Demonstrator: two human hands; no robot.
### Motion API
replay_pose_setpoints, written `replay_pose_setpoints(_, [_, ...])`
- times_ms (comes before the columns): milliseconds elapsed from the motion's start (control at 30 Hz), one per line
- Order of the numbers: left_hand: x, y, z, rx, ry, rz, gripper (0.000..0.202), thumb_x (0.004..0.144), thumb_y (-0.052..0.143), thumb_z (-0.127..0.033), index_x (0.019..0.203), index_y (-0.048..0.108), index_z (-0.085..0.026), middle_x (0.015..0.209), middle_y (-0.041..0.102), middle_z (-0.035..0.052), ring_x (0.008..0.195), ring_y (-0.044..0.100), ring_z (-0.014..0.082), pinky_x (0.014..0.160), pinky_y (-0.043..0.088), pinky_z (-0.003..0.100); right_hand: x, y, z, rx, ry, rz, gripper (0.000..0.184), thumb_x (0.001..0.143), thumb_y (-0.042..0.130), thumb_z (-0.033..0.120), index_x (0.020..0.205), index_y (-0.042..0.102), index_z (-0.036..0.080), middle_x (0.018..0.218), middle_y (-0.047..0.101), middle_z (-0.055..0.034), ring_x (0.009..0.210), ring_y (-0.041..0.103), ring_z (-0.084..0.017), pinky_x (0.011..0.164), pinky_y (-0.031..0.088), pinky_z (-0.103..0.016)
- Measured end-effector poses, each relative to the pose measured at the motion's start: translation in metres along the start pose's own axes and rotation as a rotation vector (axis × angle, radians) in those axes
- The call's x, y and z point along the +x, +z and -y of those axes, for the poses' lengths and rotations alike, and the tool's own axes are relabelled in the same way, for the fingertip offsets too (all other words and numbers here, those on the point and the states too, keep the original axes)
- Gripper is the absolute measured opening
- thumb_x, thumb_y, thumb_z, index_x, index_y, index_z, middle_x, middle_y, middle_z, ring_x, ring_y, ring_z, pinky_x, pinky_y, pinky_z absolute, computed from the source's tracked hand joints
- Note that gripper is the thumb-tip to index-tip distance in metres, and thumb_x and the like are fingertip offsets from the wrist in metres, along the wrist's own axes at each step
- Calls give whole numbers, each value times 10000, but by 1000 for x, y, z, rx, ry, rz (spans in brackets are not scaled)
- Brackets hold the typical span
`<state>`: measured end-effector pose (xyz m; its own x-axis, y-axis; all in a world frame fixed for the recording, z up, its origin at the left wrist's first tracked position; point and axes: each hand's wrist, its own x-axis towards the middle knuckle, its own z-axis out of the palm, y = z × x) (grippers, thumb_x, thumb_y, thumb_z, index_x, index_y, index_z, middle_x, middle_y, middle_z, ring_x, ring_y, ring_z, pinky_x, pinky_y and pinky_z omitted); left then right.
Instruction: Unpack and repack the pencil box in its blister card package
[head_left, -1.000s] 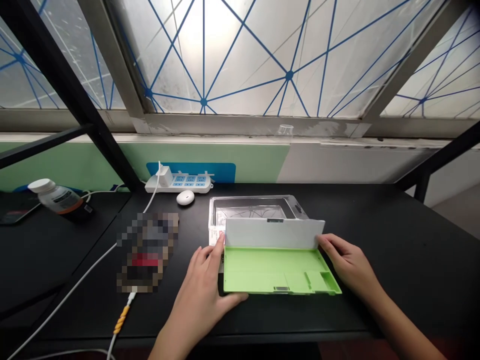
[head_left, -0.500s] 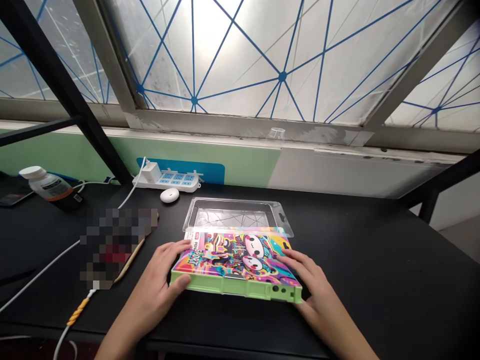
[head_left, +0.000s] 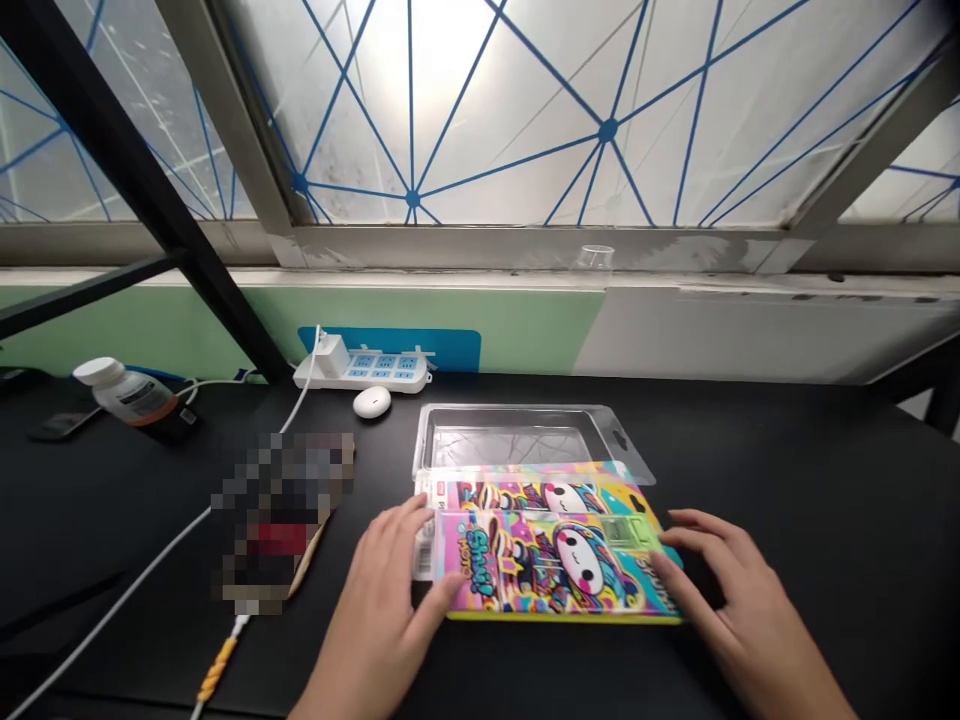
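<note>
A flat pencil case (head_left: 555, 565) with a colourful cartoon lid and a light green window near its right end lies cartoon side up in front of me. Behind and partly beneath it shows a printed backing card (head_left: 517, 494) with similar artwork. My left hand (head_left: 386, 590) grips the case's left end, thumb on its front corner and fingers along the side. At the right end, my right hand (head_left: 739, 590) holds the edge with thumb and fingers, its palm off to the side. A clear plastic blister shell (head_left: 631, 462) overlaps the card's far edge.
On the black table (head_left: 810, 480) stand a white power strip (head_left: 386, 372), a white earbud case (head_left: 372, 403) and a tipped white-capped bottle (head_left: 139, 395). A blurred-out item (head_left: 281, 530) with a cable lies left of my hands. A clear cup (head_left: 596, 258) sits on the sill.
The pencil case has turned from its green edge facing me to its cartoon lid facing up, lying in front of the card. Both hands remain at its ends; the view has shifted left.
</note>
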<state>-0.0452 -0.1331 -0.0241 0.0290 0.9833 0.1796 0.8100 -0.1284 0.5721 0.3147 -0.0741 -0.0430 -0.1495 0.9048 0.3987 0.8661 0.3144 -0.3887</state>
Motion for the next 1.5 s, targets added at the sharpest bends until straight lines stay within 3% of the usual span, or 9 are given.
replay_pose_setpoints(167, [-6,11,8,-28,124,17,882,848,697,-482,1546,196,-282,1491,486,143,1392,419,391,1164,276,641,1,2,39,-122,-122,-173,284,941,502,492,1018,639,256,1136,664,-133,1007,638,-362,831,424,-510])
replay_pose_setpoints(400, [-4,17,11,-44,81,8,1117,700,838,-312,1557,122,-325,1555,407,149,1400,412,417,1131,317,687,43,21,104,-93,-494,80,293,961,524,371,1202,610,227,1123,708,-100,1000,648,-290,848,492,-435])
replay_pose_setpoints(667, [0,11,8,-123,31,14,1117,746,828,-294,1573,81,-371,1504,486,125,1376,465,368,1152,310,640,55,28,117,-68,-427,211,213,999,376,224,1006,583,178,939,617,-108,901,594,-280,761,516,-456])
replay_pose_setpoints(867, [2,0,1,-157,-17,68,915,844,739,-387,1580,199,-322,1577,398,104,1448,369,331,1191,271,584,59,25,119,3,-481,-85,80,970,455,203,998,528,188,966,627,-111,901,600,-263,796,520,-436])
replay_pose_setpoints(1000, [-1,-3,7,-196,-25,112,581,1003,420,-521,1541,358,-311,1583,389,63,1489,276,327,1194,229,605,52,4,121,37,-628,-205,81,964,511,182,1031,552,201,948,680,-85,884,642,-240,843,519,-422])
replay_pose_setpoints(1100, [-2,-5,7,-206,-90,108,515,1050,261,-476,1529,378,-326,1585,379,27,1498,255,296,1187,242,600,40,-29,115,65,-782,-19,97,945,586,202,1037,599,229,950,728,-49,897,684,-217,948,507,-403])
replay_pose_setpoints(1233, [2,-7,2,-141,-78,117,574,990,491,-461,1530,371,-305,1568,403,57,1465,337,311,1181,272,585,24,-54,76,82,-801,330,355,853,697,495,1143,648,296,1225,712,-71,1083,682,-291,953,546,-419])
replay_pose_setpoints(1400, [4,-3,6,-123,-67,100,621,942,586,-408,1524,381,-336,1575,400,45,1457,360,302,1163,339,546,7,-31,11,35,-477,321,1034,653,822,573,1536,358,300,1553,404,-169,1348,457,-457,959,532,-589])
replay_pose_setpoints(1500, [3,-1,8,-110,-62,76,560,948,576,-401,1490,442,-357,1582,389,36,1454,364,307,1153,355,548,0,-17,-4,82,-385,353,1053,685,818,502,1568,273,323,1574,372,-153,1378,416,-439,1030,480,-598])
